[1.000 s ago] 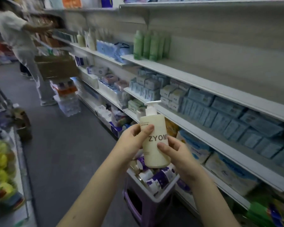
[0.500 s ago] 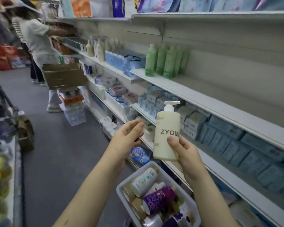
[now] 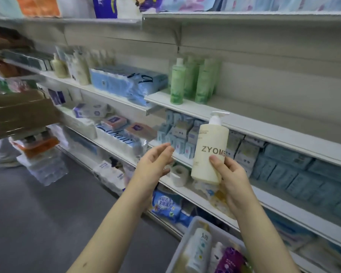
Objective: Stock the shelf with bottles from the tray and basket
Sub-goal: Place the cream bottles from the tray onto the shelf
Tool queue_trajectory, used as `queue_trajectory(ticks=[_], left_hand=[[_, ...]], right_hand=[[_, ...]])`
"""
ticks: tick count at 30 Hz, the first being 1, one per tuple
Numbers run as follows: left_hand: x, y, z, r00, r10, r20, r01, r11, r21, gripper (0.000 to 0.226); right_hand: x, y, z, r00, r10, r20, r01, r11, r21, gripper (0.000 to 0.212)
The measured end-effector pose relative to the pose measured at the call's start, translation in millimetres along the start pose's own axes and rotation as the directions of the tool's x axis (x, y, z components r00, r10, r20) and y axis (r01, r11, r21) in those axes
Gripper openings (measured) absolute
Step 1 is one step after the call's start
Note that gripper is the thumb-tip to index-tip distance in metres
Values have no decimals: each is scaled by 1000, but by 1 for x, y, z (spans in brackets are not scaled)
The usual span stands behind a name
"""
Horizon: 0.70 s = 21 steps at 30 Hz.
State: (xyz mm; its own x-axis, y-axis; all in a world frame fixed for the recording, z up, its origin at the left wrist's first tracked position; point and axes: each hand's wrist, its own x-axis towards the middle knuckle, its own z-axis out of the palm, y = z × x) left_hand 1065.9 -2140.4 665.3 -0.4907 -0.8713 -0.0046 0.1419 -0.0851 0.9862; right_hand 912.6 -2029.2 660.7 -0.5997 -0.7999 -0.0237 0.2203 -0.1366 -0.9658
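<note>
My right hand (image 3: 231, 178) grips a cream pump bottle (image 3: 209, 146) marked ZYOME by its lower part and holds it upright in front of the shelves. A short way to the left of the bottle, my left hand (image 3: 156, 164) is open and touches nothing. A white tray (image 3: 187, 239) at the bottom right holds several bottles lying down, among them a white one (image 3: 199, 251) and a purple one (image 3: 230, 261). Green bottles (image 3: 193, 79) stand on the upper shelf (image 3: 244, 123), whose board is bare to their right.
Blue boxed packs (image 3: 283, 166) fill the shelf below. Tissue packs (image 3: 124, 81) and pale bottles (image 3: 79, 67) stand further left. A person carrying a cardboard box (image 3: 20, 113) is in the aisle at left, next to stacked goods (image 3: 41, 154). The grey floor (image 3: 47, 213) lies between.
My left hand has let go of the pump bottle and drawn away to the left. My right hand has lifted the bottle higher, and my view has risen toward the upper shelf.
</note>
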Motion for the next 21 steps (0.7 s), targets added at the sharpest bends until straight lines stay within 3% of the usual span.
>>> queue_trajectory(ticks=[4,11,14,21], left_hand=[[39,11,-17,996,7,83,-8,1000,11,27],[85,23,23,972,16,236,-10,1000,-29,28],[98,26,42,961,53,271,-38,997,-62,25],[136,31,60,955,111,276,-104,994,-40,49]], right_hand=[[14,-3,29,994,-70,-88,67,997,-32,43],[30,-27,14,953,-196,-230,163,974,-156,46],[41,-40,-1,944,-230,-236,195,967,-162,45],[86,-44,-12,929,-291,-227,249,948,-196,54]])
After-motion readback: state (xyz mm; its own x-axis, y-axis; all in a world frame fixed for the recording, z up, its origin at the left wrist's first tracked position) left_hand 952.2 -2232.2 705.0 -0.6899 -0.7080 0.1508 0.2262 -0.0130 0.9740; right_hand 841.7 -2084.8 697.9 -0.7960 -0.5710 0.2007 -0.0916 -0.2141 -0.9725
